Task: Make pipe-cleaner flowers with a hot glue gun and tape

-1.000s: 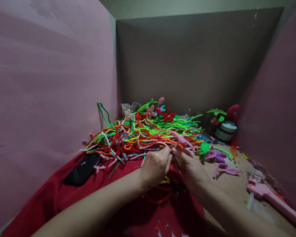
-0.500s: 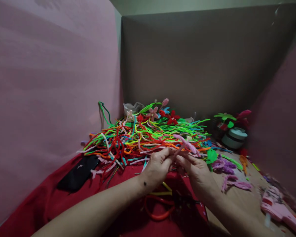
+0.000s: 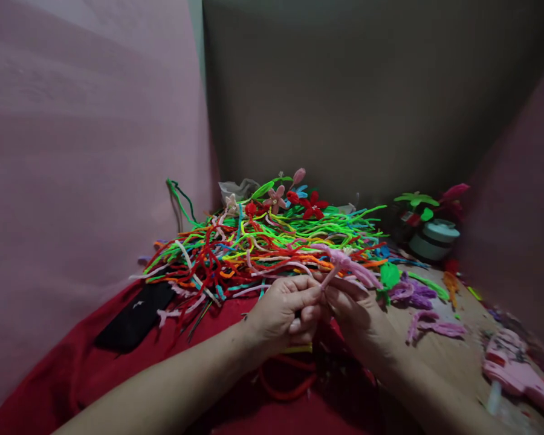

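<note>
Between my two hands is a pink pipe-cleaner flower point(image 3: 351, 267), its petals pointing up and away to the right, its stem running down to my fingertips. My left hand point(image 3: 290, 307) pinches the stem with thumb and forefinger, the other fingers curled in. Right against it, my right hand point(image 3: 351, 311) closes its thumb and fingers on the lower stem, which is partly hidden by the fingers. Just beyond both hands lies a big heap of coloured pipe cleaners point(image 3: 272, 241).
A black phone point(image 3: 133, 317) lies left on the red cloth point(image 3: 172, 374). Finished fuzzy flowers point(image 3: 276, 198) top the heap. To the right are purple and pink pipe-cleaner pieces point(image 3: 435, 326), a pink glue gun point(image 3: 512, 368) and a pale green jar point(image 3: 435, 238).
The view has tilted down slightly. My left hand's lower fingers have curled in more under the stem, and both hands still hold the pink flower.
</note>
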Action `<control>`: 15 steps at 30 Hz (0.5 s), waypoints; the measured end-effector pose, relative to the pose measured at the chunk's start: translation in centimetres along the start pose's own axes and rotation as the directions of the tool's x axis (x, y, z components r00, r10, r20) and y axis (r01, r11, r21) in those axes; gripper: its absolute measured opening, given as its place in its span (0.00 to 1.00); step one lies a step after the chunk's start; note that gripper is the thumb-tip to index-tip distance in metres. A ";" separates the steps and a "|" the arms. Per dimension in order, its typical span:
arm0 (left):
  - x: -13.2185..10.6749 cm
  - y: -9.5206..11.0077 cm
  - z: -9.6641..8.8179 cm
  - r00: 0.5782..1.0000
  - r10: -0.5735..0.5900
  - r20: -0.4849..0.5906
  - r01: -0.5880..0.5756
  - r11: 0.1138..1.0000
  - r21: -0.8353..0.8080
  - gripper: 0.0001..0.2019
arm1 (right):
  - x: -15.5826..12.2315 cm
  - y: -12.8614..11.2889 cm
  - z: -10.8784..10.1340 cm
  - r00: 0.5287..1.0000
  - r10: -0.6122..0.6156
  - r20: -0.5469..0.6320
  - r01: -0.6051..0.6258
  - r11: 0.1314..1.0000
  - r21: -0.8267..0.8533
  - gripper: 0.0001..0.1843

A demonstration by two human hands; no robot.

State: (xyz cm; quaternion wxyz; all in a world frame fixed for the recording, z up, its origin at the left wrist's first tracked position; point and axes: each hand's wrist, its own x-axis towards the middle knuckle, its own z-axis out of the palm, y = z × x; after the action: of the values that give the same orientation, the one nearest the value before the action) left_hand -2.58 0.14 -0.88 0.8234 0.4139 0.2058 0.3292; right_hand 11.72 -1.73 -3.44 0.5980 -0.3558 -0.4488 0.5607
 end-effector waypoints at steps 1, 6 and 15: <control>0.0 0.0 -0.2 0.999 -0.024 0.035 0.025 0.999 -0.024 0.08 | -0.1 -0.1 0.1 1.000 0.024 0.012 -0.024 0.999 0.027 0.12; 0.1 0.1 -0.5 0.995 -0.043 0.092 0.034 0.995 0.088 0.11 | -0.4 -0.7 0.5 1.000 0.024 -0.012 -0.023 0.995 0.098 0.09; -0.1 -1.7 -1.4 0.815 0.542 0.205 -0.333 0.149 0.931 0.07 | -0.7 0.0 0.3 0.991 -0.044 -0.128 0.026 0.991 -0.133 0.12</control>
State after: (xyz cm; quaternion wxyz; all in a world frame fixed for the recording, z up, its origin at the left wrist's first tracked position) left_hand -2.86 0.09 -3.01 0.2639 0.8229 0.3004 0.4037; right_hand 11.50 -2.47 -3.41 0.6113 -0.4224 -0.4507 0.4948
